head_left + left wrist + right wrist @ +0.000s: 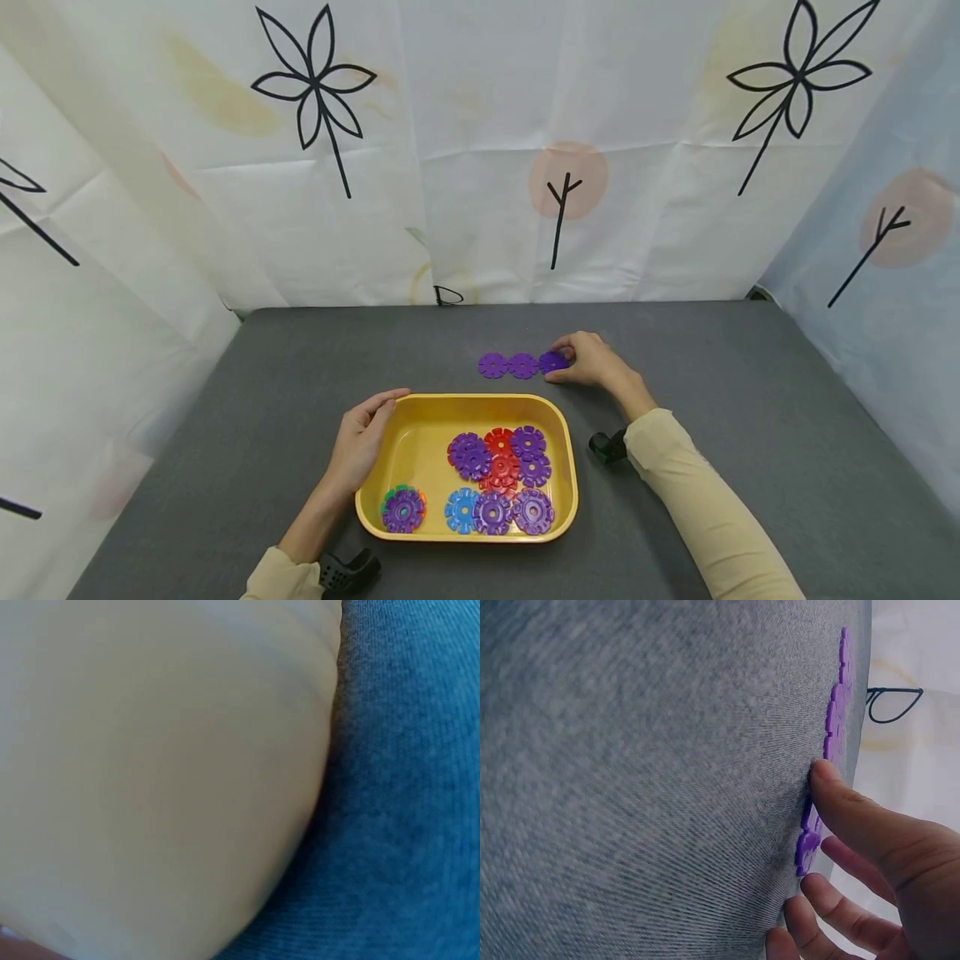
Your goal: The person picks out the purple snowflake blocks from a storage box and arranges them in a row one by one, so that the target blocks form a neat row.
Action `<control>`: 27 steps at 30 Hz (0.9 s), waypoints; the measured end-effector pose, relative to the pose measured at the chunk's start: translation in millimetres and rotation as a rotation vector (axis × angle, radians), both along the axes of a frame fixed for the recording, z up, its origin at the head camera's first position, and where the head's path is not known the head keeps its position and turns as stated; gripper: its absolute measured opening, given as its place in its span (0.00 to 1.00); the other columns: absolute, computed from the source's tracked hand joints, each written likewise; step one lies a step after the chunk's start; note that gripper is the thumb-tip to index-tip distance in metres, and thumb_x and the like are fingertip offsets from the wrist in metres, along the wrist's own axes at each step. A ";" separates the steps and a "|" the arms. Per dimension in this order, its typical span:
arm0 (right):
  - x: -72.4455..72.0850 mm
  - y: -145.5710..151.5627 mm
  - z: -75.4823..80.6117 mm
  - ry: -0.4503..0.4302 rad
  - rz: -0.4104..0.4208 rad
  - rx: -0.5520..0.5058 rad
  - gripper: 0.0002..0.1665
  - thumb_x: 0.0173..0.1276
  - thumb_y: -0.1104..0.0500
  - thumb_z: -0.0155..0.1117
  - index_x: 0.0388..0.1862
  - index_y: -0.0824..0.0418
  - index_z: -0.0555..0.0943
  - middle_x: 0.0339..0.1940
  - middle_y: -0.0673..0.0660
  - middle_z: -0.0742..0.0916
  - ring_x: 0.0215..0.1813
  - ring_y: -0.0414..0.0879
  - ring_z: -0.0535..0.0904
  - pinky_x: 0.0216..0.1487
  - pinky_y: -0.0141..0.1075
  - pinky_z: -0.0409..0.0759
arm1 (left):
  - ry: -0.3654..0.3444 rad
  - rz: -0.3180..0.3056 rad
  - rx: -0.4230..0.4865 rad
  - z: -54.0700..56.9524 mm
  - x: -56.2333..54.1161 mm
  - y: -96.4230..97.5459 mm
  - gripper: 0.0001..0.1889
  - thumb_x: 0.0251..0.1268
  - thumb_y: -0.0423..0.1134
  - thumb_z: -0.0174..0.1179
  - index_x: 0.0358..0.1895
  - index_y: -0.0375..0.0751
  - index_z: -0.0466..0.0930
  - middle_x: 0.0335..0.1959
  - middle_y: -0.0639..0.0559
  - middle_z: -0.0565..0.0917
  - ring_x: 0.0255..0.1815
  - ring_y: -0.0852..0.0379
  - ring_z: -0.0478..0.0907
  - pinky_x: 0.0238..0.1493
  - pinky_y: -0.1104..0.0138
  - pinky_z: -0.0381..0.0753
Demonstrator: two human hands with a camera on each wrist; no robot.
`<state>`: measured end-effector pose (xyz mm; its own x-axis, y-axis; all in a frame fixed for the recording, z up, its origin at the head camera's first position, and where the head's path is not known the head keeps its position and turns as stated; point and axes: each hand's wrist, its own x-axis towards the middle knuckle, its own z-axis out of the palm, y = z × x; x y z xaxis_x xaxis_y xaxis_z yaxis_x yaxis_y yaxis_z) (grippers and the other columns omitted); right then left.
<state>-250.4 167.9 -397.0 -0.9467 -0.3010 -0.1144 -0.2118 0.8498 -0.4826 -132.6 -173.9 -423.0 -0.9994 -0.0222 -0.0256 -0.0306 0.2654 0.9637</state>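
Observation:
Three purple flower-shaped discs lie in a row behind the tray. My right hand [596, 363] is at the right end of that row, thumb and fingertips on opposite edges of the last purple disc [552, 362]. To its left are the middle purple disc [522, 365] and the far-left purple disc [492, 365]. In the right wrist view the thumb [855, 802] covers part of the row, seen edge-on. My left hand [362, 442] holds the yellow tray [468, 401] by its back left corner, thumb over the rim. The left wrist view shows mostly the pale sleeve [165, 780].
Inside the tray, purple, red and blue discs cluster on the right, including a blue disc [461, 510]. A purple disc [403, 511] lies over green and orange ones at the tray's front left. Grey cloth [300, 358] covers the table, and a printed curtain [465, 125] hangs behind.

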 end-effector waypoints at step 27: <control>52.8 -82.9 85.0 0.210 0.504 -0.212 0.24 0.65 0.54 0.75 0.59 0.60 0.86 0.47 0.57 0.87 0.47 0.49 0.84 0.50 0.38 0.86 | 0.003 -0.015 0.004 1.4 -0.5 -1.3 0.20 0.85 0.41 0.44 0.66 0.36 0.78 0.63 0.36 0.81 0.59 0.42 0.83 0.58 0.62 0.85</control>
